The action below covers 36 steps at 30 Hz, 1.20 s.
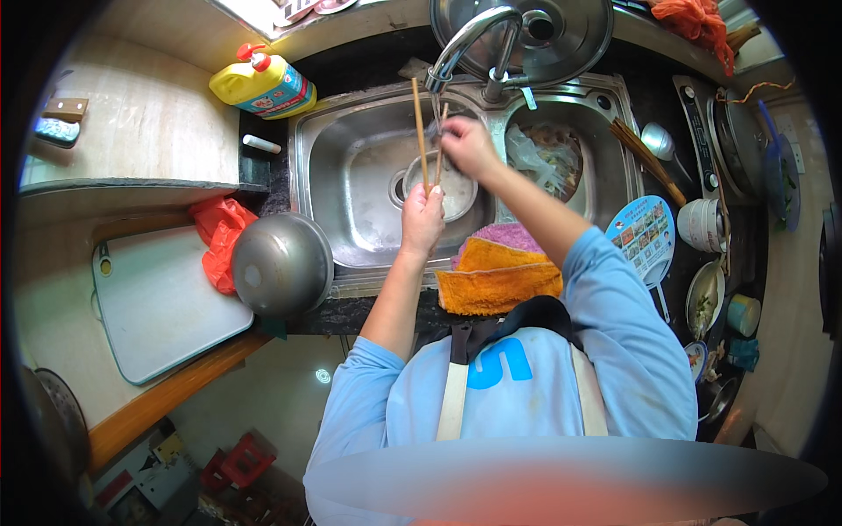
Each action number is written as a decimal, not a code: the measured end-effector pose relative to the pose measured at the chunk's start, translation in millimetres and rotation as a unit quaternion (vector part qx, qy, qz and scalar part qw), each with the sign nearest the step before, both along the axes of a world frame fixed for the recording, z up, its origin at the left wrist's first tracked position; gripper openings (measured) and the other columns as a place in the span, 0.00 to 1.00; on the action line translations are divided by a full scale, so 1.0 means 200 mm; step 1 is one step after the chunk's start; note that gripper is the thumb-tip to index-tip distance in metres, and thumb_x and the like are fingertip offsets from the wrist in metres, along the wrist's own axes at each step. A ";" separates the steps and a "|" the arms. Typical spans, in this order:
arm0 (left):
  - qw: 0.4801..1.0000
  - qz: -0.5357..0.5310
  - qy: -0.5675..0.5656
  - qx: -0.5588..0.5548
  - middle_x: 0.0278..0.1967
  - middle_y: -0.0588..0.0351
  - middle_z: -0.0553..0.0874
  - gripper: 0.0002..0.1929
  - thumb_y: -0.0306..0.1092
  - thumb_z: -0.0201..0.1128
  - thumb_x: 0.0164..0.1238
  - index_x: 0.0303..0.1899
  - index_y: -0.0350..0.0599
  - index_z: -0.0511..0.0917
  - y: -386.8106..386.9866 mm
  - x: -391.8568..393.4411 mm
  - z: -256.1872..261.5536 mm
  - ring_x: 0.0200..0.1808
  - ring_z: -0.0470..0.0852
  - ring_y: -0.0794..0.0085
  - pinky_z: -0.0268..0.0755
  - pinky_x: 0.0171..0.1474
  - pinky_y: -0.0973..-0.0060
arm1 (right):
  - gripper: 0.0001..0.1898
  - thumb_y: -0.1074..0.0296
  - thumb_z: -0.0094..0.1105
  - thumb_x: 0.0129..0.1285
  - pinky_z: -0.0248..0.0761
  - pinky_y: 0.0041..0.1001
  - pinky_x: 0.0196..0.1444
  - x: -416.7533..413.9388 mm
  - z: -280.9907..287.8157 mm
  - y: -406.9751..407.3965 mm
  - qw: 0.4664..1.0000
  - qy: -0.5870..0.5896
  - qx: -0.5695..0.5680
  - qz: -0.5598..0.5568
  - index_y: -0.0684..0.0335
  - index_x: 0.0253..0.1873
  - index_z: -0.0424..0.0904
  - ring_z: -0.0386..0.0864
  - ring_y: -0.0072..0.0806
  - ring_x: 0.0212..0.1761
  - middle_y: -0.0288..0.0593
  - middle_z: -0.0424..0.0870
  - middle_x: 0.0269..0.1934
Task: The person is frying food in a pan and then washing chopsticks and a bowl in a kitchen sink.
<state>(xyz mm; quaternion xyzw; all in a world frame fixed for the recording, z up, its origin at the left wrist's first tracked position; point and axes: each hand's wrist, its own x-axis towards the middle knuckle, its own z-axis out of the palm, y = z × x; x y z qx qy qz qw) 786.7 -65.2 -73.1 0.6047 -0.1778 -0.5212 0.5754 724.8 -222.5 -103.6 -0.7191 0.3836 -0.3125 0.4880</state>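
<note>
My left hand (423, 220) grips the lower ends of two wooden chopsticks, which fan apart upward over the left sink basin (355, 171). The left chopstick (420, 131) stands free along its upper length. My right hand (470, 146), blurred, has its fingertips on the upper part of the other chopstick (439, 161). From the chrome faucet (454, 49) a thin stream of water falls beside those fingers. Below both hands a round metal bowl (464, 197) lies in the basin, partly hidden by them.
An orange cloth (500, 283) and a purple cloth (510, 235) lie on the sink's front edge. An upturned metal pot (283, 263) stands left, near a cutting board (164, 302). The right basin holds a plastic bag (533, 154). A yellow detergent jug (270, 85) stands behind left.
</note>
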 end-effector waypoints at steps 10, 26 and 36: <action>0.911 -0.005 -0.410 0.047 0.26 0.49 0.82 0.09 0.34 0.55 0.67 0.38 0.37 0.74 0.01 -0.02 0.07 0.28 0.81 0.66 0.71 0.34 0.67 | 0.15 0.67 0.58 0.51 0.74 0.30 0.39 -0.01 0.05 -0.04 0.999 0.033 0.037 -0.012 0.66 0.44 0.81 0.83 0.34 0.34 0.51 0.84 0.32; 0.972 0.034 -0.228 -0.050 0.22 0.63 0.75 0.10 0.34 0.54 0.69 0.36 0.36 0.76 0.03 0.01 -0.07 0.25 0.70 0.82 0.64 0.29 0.79 | 0.17 0.63 0.63 0.54 0.73 0.27 0.44 -0.05 0.02 0.08 0.997 -0.009 0.062 0.039 0.67 0.46 0.81 0.83 0.32 0.39 0.52 0.85 0.37; 0.978 0.014 -0.202 -0.042 0.26 0.65 0.76 0.09 0.33 0.53 0.70 0.40 0.36 0.76 0.04 -0.01 0.01 0.30 0.71 0.84 0.64 0.34 0.82 | 0.13 0.67 0.62 0.54 0.74 0.26 0.42 -0.07 0.03 0.08 0.998 -0.036 0.005 0.042 0.64 0.44 0.82 0.83 0.28 0.36 0.49 0.85 0.36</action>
